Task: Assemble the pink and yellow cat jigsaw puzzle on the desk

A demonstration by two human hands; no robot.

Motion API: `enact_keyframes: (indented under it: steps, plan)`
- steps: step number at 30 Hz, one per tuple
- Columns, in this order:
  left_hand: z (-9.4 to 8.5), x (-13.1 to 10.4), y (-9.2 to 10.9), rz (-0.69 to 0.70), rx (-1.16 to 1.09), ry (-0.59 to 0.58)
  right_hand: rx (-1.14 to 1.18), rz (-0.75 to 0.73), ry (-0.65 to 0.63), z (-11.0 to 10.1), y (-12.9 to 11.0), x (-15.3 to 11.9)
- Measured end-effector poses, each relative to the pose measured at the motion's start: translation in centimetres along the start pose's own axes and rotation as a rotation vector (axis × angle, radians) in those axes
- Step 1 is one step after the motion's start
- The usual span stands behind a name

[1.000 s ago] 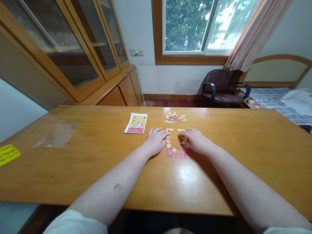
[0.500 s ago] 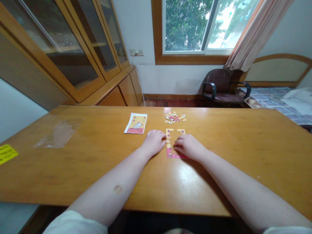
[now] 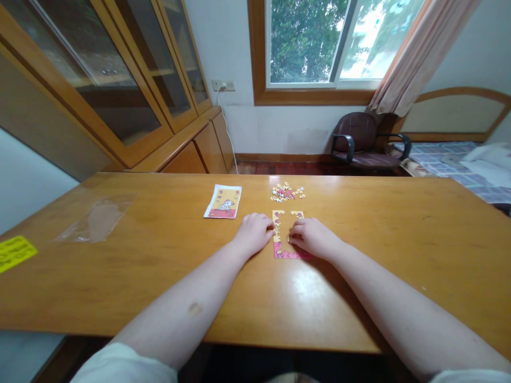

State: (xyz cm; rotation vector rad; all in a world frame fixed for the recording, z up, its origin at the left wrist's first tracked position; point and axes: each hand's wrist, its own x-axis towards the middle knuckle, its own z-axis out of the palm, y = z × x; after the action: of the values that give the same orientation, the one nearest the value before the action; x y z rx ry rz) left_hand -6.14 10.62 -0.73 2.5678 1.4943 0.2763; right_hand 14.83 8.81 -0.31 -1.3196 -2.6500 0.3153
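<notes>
Right hand (image 3: pixel 310 236) over puzzle border (image 3: pixel 277 250)

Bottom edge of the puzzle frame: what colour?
The puzzle frame's bottom edge is pink, seen best in the head view.

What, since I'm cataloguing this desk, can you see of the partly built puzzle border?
The puzzle border lies flat on the wooden table: thin interlocking pieces, seemingly card, forming a rectangular outline. It is yellow toward the far end, pink along the near edge, with small printed figures. A gap breaks its far edge. The left hand has its fingertips at the left side; the right hand hides much of the right side.
</notes>
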Motion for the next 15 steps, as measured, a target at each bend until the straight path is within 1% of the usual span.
enact_keyframes:
  steps: [7,15]
  plan:
    - [-0.13,0.03,0.24,-0.032,-0.010,-0.025,0.047,0.000,-0.002,-0.02,-0.09,0.06]
    - [0.01,0.04,0.17,-0.039,-0.034,-0.021,0.125,0.022,0.024,0.36,-0.40,0.02]
